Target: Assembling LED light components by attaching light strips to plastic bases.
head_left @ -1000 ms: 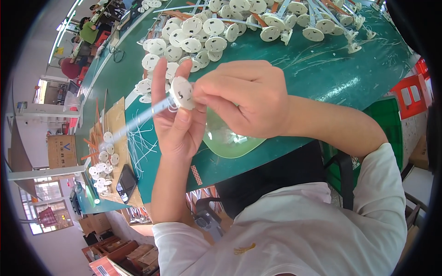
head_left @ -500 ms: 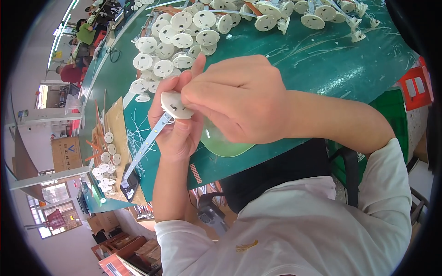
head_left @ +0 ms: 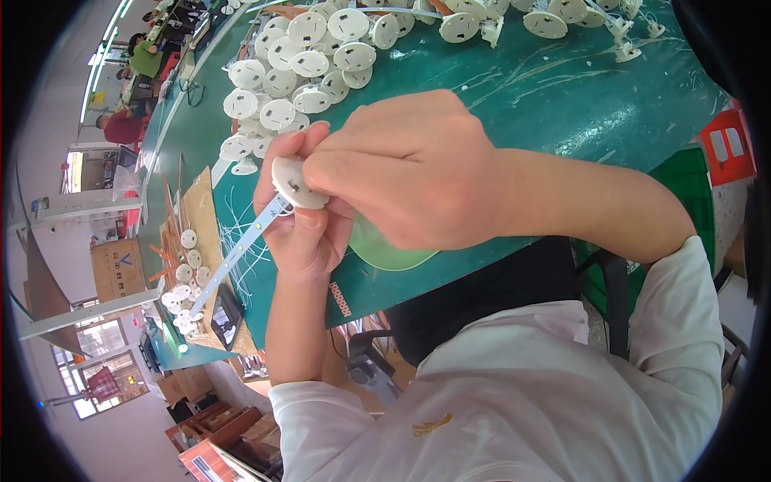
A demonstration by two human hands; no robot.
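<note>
A white round plastic cap (head_left: 291,183) with small dark slots is in the fingers of my left hand (head_left: 309,245), which are closed around its edge and underside. From under the cap an LED strip (head_left: 245,243) with small yellow chips slants down to the left, and a short white wire loops where it meets the cap. My right hand (head_left: 418,173) is bent over the cap's right side, its fingers pressed together and touching the cap. Its fingertips are hidden, so anything pinched there cannot be seen. Below it lies a pale green bowl or plate (head_left: 393,253), partly covered.
A heap of white round caps (head_left: 309,64) with strips lies beyond my hands on the green table (head_left: 554,108). To the left are loose white wires (head_left: 241,233), a phone-like device (head_left: 226,316) and more caps (head_left: 186,273) on cardboard. A red crate (head_left: 727,146) stands at the right.
Both hands and the cap have shifted slightly left. The strip's free end has swung left, away from over the phone-like device. My left fingers have curled in closer behind the cap.
</note>
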